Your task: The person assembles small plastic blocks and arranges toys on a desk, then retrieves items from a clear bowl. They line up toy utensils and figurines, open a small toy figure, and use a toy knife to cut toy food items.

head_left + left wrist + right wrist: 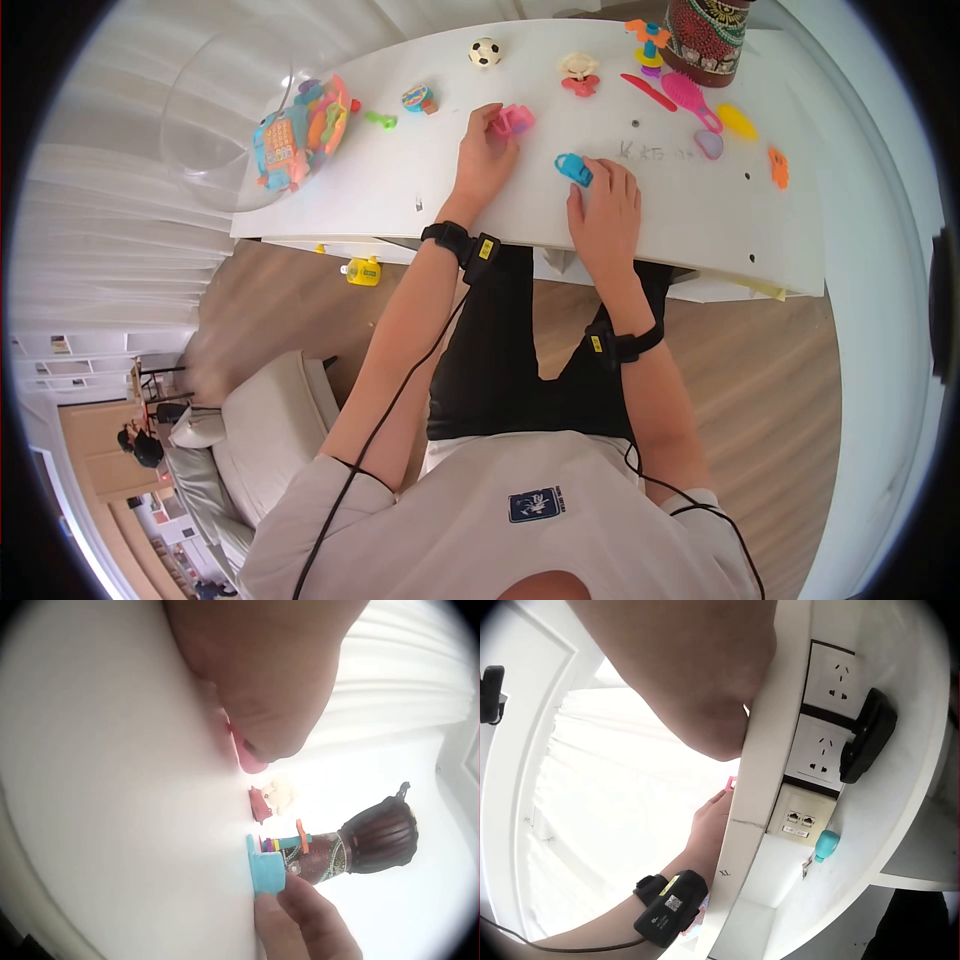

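Observation:
In the head view my left hand pinches a small translucent pink plastic toy piece between thumb and fingers, on the white tabletop. To its right, my right hand holds a small blue plastic toy piece at the thumb and index fingertips. From the left wrist, the blue piece appears low over the table surface with right-hand fingertips behind it. The pink piece is mostly hidden by the left thumb there. In the right wrist view, the right hand covers its own work.
A toy cash register with colourful pieces stands at the left. Farther back lie a small football and a cream-and-red toy. A pink hairbrush, a red stick and a patterned drum are at the right.

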The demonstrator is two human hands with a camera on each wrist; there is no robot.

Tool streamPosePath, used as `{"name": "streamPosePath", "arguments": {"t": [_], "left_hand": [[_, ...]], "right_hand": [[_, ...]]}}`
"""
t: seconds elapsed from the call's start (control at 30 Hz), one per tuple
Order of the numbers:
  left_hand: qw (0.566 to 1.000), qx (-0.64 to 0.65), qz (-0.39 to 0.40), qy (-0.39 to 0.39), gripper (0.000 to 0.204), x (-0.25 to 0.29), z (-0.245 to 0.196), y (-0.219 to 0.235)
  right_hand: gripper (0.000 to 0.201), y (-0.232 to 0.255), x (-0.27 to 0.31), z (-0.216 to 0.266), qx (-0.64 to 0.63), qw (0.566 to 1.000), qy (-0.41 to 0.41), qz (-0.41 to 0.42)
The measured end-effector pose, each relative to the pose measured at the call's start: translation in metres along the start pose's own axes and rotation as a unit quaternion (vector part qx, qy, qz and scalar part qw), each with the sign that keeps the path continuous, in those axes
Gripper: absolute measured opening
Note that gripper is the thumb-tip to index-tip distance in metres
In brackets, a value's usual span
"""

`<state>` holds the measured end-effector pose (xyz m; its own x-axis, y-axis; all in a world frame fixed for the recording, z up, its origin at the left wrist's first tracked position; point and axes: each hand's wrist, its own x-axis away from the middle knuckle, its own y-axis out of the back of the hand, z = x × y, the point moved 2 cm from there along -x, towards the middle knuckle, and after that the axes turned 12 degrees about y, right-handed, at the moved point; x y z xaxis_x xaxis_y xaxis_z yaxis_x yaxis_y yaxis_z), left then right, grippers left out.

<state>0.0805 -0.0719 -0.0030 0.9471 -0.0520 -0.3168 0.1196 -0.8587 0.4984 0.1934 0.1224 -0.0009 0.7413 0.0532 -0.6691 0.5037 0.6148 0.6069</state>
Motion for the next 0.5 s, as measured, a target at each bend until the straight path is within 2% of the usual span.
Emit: {"name": "streamPosePath", "arguments": {"t": [0.17, 0.27, 0.33, 0.37, 0.43, 0.47, 0.5], "left_hand": [[0.999, 0.041, -0.003, -0.001, 0.052, -0.001, 0.014, 0.003], [0.994, 0.108, 0.013, 0.028, 0.05, -0.004, 0.018, 0.0], [0.977, 0.196, 0.046, 0.065, 0.045, -0.002, 0.016, 0.002], [0.977, 0.199, 0.04, 0.068, 0.045, -0.001, 0.013, 0.003], [0.958, 0.262, 0.057, 0.099, 0.042, -0.001, 0.005, 0.006], [0.958, 0.266, 0.049, 0.097, 0.042, -0.001, 0.005, 0.008], [0.954, 0.272, 0.066, 0.109, 0.041, -0.001, 0.007, 0.008]], "right_hand": [[0.045, -0.001, 0.002, -0.001, -0.008, 1.0, 0.001, 0.0], [0.045, 0.0, -0.006, -0.005, -0.03, 0.999, -0.005, -0.019], [0.047, 0.001, -0.03, -0.009, -0.124, 0.991, 0.032, -0.023], [0.047, -0.001, -0.044, -0.015, -0.125, 0.991, 0.036, -0.018], [0.049, -0.013, -0.077, -0.028, -0.228, 0.972, 0.031, 0.041], [0.049, -0.021, -0.09, -0.036, -0.227, 0.972, 0.039, 0.044], [0.049, -0.032, -0.101, -0.046, -0.228, 0.967, 0.029, 0.108]]}}
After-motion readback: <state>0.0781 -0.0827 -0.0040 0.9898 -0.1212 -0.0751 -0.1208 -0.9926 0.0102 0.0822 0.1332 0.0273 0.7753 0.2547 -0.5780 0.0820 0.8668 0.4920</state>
